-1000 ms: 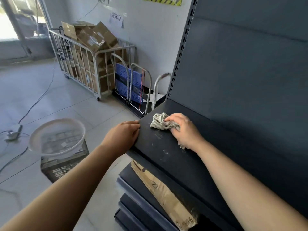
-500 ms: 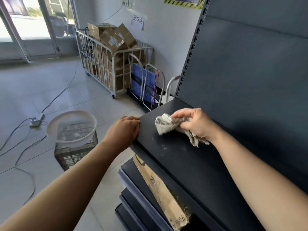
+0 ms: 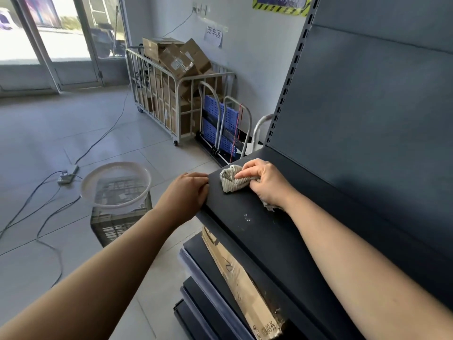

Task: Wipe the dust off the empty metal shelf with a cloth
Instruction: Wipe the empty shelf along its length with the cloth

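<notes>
The right hand (image 3: 266, 184) grips a crumpled grey-and-white striped cloth (image 3: 231, 180), pressing it onto the dark flat metal shelf (image 3: 264, 236) near its far front corner (pale specks lie nearby), while the left hand (image 3: 188, 192) clasps the shelf's front edge.

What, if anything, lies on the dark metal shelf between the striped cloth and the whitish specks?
Nothing visible. The right hand grips the grey-and-white striped cloth at the far corner of the dark metal shelf; only bare surface separates it from the whitish specks. The left hand grips the shelf's edge.
</notes>
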Demonstrator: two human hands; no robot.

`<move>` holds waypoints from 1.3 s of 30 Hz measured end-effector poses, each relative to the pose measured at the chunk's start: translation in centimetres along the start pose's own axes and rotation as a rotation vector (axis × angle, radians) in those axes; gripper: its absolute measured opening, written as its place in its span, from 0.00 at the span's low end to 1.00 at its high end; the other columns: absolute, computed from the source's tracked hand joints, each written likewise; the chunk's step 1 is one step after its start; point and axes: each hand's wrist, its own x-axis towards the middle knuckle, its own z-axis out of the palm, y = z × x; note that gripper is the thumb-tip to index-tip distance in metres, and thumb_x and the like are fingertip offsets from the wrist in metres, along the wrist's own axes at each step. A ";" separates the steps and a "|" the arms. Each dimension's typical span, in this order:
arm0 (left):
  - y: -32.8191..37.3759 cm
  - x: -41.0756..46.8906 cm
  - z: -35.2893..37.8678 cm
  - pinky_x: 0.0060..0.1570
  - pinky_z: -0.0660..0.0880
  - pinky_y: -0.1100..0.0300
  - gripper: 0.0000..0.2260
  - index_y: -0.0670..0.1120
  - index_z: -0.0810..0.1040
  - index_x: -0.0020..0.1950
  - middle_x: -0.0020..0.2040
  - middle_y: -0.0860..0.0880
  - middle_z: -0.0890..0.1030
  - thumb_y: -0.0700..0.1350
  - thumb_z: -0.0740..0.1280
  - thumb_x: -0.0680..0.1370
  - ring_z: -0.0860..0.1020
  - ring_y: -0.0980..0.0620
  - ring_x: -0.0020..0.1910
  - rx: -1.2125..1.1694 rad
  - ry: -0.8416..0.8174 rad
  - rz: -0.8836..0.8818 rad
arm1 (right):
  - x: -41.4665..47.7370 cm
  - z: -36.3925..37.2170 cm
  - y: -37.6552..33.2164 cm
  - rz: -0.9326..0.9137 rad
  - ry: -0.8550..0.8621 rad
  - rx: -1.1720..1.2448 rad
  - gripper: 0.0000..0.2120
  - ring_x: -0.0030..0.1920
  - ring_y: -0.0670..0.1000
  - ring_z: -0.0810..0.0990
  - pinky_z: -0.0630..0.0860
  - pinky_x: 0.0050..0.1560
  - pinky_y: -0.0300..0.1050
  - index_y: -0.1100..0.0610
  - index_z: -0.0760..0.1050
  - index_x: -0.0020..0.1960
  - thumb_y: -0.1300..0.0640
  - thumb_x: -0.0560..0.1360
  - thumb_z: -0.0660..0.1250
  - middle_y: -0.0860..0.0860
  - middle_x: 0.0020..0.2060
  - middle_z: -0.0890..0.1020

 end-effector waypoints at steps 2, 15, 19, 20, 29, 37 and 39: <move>-0.2 -0.1 -0.1 0.64 0.67 0.58 0.12 0.44 0.81 0.59 0.61 0.47 0.80 0.43 0.61 0.79 0.77 0.47 0.60 -0.001 0.008 -0.005 | 2.1 0.6 0.4 -0.015 0.050 -0.052 0.21 0.59 0.50 0.73 0.67 0.63 0.33 0.53 0.83 0.49 0.72 0.71 0.58 0.40 0.49 0.76; 0.1 -0.4 -0.3 0.60 0.68 0.60 0.14 0.44 0.80 0.58 0.61 0.48 0.80 0.45 0.57 0.81 0.77 0.47 0.59 0.020 -0.014 -0.051 | 7.3 0.5 0.6 -0.074 0.226 -0.389 0.26 0.60 0.57 0.69 0.67 0.65 0.48 0.52 0.76 0.64 0.74 0.73 0.58 0.55 0.59 0.75; 0.1 -0.5 -0.3 0.60 0.69 0.59 0.13 0.43 0.80 0.57 0.60 0.47 0.80 0.44 0.57 0.81 0.77 0.46 0.58 0.035 -0.014 -0.049 | 6.8 0.4 1.2 -0.054 0.198 -0.383 0.25 0.62 0.57 0.69 0.66 0.68 0.47 0.53 0.77 0.63 0.73 0.73 0.56 0.54 0.60 0.76; 0.2 -0.4 -0.3 0.60 0.69 0.58 0.13 0.43 0.80 0.57 0.60 0.47 0.80 0.44 0.57 0.81 0.77 0.46 0.58 0.033 -0.016 -0.049 | 6.6 0.3 1.4 -0.040 0.145 -0.385 0.25 0.63 0.57 0.69 0.64 0.69 0.47 0.52 0.77 0.62 0.72 0.73 0.56 0.54 0.60 0.76; 0.4 -0.6 -0.2 0.61 0.70 0.56 0.13 0.41 0.80 0.57 0.59 0.44 0.81 0.43 0.58 0.81 0.77 0.44 0.57 0.024 -0.005 -0.045 | 2.8 -3.2 -1.2 0.064 0.097 0.026 0.24 0.51 0.49 0.81 0.76 0.51 0.37 0.47 0.81 0.54 0.72 0.70 0.61 0.47 0.53 0.82; 0.5 -0.6 -0.1 0.59 0.72 0.52 0.13 0.41 0.80 0.57 0.57 0.43 0.81 0.42 0.57 0.81 0.78 0.43 0.55 0.032 -0.002 -0.042 | -8.2 -5.9 -3.0 0.060 -0.252 0.237 0.24 0.47 0.46 0.81 0.75 0.49 0.35 0.56 0.85 0.43 0.79 0.64 0.59 0.49 0.47 0.84; 0.5 -0.6 0.0 0.58 0.73 0.52 0.13 0.41 0.81 0.56 0.56 0.43 0.82 0.41 0.58 0.80 0.78 0.43 0.54 0.022 0.014 -0.047 | -9.3 -4.7 -2.7 0.070 -0.315 0.223 0.24 0.46 0.45 0.81 0.75 0.46 0.35 0.58 0.85 0.43 0.79 0.64 0.58 0.49 0.48 0.82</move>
